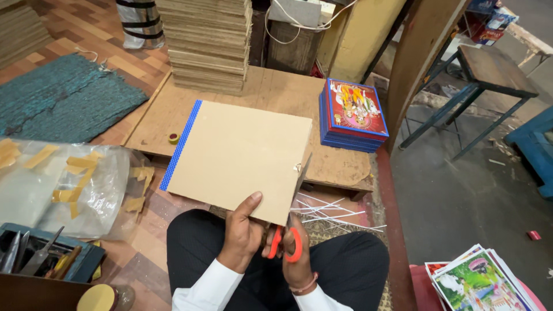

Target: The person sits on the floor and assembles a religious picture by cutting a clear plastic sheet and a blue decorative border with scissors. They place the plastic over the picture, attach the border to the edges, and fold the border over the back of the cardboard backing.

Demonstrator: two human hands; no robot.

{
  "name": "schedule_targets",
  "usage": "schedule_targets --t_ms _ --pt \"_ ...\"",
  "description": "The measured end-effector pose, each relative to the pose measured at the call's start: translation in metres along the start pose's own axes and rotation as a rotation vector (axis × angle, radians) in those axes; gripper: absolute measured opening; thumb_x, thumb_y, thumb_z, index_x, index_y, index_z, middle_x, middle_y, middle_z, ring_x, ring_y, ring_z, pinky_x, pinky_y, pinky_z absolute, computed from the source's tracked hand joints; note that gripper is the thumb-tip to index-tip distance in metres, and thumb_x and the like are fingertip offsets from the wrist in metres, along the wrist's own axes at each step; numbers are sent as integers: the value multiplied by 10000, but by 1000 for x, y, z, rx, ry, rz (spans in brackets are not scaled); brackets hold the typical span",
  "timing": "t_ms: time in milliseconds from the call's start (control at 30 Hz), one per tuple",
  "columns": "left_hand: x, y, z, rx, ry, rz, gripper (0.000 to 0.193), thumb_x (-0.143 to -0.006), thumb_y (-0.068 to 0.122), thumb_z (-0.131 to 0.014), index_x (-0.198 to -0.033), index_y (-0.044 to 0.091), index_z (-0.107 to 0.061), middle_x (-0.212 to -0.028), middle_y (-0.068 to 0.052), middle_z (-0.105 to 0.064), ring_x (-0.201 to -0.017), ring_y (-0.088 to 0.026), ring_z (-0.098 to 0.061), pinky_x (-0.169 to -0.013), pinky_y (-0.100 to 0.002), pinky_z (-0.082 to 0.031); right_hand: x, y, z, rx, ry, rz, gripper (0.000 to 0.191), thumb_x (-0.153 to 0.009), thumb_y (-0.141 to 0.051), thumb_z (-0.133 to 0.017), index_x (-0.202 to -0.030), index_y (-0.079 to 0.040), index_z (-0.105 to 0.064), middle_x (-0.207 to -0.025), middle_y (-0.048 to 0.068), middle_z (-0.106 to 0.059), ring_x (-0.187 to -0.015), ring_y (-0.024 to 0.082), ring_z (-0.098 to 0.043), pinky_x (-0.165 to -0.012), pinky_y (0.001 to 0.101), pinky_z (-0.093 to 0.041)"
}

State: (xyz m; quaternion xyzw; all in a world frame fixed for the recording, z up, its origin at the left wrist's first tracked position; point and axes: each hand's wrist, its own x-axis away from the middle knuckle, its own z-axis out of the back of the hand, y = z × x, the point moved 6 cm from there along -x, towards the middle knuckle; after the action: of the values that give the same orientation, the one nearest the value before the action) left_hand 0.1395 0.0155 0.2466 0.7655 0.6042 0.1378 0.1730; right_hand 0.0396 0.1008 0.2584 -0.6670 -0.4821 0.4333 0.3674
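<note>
The left hand pinches the board above the lap; the right hand grips orange scissors at its right edge. Left of the board, a tray holds tools.

A low wooden platform is set on the tiled floor, and a tall stack of cardboard sheets, a pile of blue-edged picture boards and a small tape roll are carried on it. Beside it, a teal mat and a clear plastic sheet are spread on the floor.
</note>
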Motion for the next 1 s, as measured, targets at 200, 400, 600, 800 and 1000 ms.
schedule_targets --t_ms 200,400,600,800,1000 --pt "3 1 -3 -27 -53 -7 368 -950 45 -641 -1284 -82 -554 -1118 -190 -674 -977 -292 -676 -817 -431 -571 -9 -10 -1 28 57 -11 842 -893 -562 -701 -1432 53 -502 -772 57 -648 -583 121 -608 -530 227 -492" --pt "7 4 -5 -56 17 -13 435 -897 22 -658 -1303 -87 -544 -1188 -167 -664 -1070 -270 -670 -921 -418 -564 -7 -6 6 70 146 -15 762 -861 -445 -740 -1395 69 -562 -682 46 -630 -503 112 -591 -468 223 -483" --pt "7 0 -5 -50 24 -5 456 -873 29 -668 -1305 -60 -550 -1187 -161 -659 -1074 -271 -657 -909 -422 -556 -2 1 10 51 222 -13 682 -863 -341 -748 -1383 70 -585 -634 51 -622 -438 120 -564 -416 236 -459" --pt "5 -7 14 0 35 40 434 -933 50 -653 -1330 -88 -544 -1246 -181 -643 -1130 -280 -648 -976 -439 -533 -1 2 11 -5 164 -119 582 -858 -218 -748 -1345 53 -583 -765 61 -676 -567 123 -621 -520 238 -506" --pt "32 -11 58 158 -4 157 505 -910 150 -683 -1365 -8 -534 -1330 -123 -639 -1234 -268 -616 -1080 -451 -461 10 8 0 172 66 -96 552 -789 1 -797 -1295 51 -582 -992 68 -748 -862 78 -686 -746 215 -565"
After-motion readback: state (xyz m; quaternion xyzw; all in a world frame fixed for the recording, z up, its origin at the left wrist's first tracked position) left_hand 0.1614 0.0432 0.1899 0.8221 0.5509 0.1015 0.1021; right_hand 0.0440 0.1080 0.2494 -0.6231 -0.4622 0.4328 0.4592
